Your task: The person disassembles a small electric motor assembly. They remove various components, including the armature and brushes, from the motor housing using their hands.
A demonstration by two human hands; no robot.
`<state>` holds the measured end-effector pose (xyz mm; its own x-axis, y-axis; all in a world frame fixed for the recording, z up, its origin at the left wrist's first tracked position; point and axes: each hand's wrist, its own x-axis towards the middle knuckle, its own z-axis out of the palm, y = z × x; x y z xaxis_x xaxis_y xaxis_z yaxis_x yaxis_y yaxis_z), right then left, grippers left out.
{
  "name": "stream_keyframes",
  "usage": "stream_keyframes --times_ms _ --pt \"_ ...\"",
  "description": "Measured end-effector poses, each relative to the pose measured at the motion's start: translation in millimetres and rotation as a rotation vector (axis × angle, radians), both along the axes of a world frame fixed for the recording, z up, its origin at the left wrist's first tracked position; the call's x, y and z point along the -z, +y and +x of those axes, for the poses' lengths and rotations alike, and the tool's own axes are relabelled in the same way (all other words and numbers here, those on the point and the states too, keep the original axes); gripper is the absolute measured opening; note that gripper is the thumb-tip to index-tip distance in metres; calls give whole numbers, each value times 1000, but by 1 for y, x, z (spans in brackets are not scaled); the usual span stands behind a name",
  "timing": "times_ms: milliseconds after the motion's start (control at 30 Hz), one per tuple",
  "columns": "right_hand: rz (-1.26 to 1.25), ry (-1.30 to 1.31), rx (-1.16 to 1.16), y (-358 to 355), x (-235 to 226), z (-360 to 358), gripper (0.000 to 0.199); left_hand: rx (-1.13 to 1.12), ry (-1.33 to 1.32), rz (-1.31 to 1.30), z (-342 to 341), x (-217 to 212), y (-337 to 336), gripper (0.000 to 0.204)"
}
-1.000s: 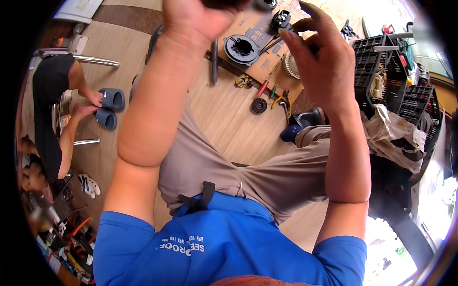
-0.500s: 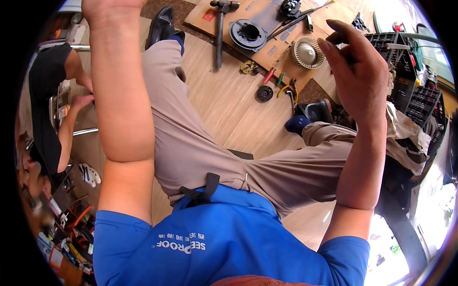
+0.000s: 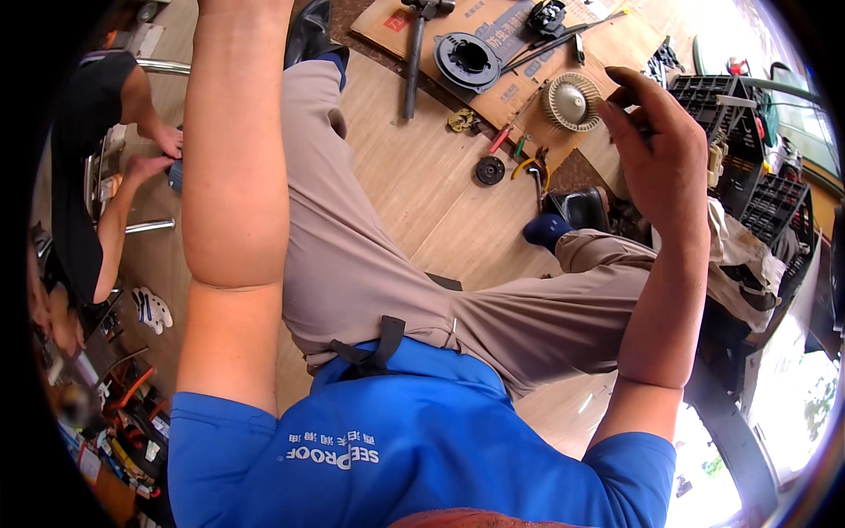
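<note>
Starting at the far left, a second person in a dark top (image 3: pixel 75 167) is seen bent over, both hands held near a small dark object by a chrome chair frame (image 3: pixel 145 227). Next, the wearer's left forearm (image 3: pixel 233 158) is raised straight up, and the left hand is cut off by the top edge — whether its fingers are apart or closed cannot be told. Beyond the khaki trousers (image 3: pixel 352 264), a flattened cardboard sheet (image 3: pixel 519 62) is spread on the wooden floor, with a black round disc (image 3: pixel 469 60) and a beige fan wheel (image 3: pixel 571 102) laid on it; a small black wheel (image 3: pixel 489 170) and pliers (image 3: pixel 531 167) lie just below its edge. Further right, the right hand (image 3: pixel 658 158) is held up with its fingers (image 3: pixel 635 86) loosely curled and apart, nothing visibly clamped — the fan wheel lies just left of the fingertips in the picture, untouched. Black crates (image 3: pixel 731 114) are stacked behind the hand.
</note>
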<state>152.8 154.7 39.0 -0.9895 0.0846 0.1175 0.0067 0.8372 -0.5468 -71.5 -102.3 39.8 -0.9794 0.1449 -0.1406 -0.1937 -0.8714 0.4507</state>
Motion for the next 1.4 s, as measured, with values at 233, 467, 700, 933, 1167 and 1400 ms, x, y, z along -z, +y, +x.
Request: stream_keyframes --times_ms 233,467,700,933,1167,1400 --pt "38 -7 -30 2 1 -1 31 -68 -65 -81 5 -1 8 41" --pt "67 36 -83 4 1 0 28 -51 -74 -108 9 -1 16 43" --pt "44 -8 -72 0 -5 -2 28 -25 -84 -134 12 -2 15 44" --pt "57 -34 -103 -1 -6 1 25 119 -93 -84 15 6 19 42" --pt "59 -29 -130 -7 -8 -1 28 158 -101 -39 18 3 17 40" --pt "83 -63 -135 -10 -8 -2 28 128 -160 -97 26 -1 23 40"
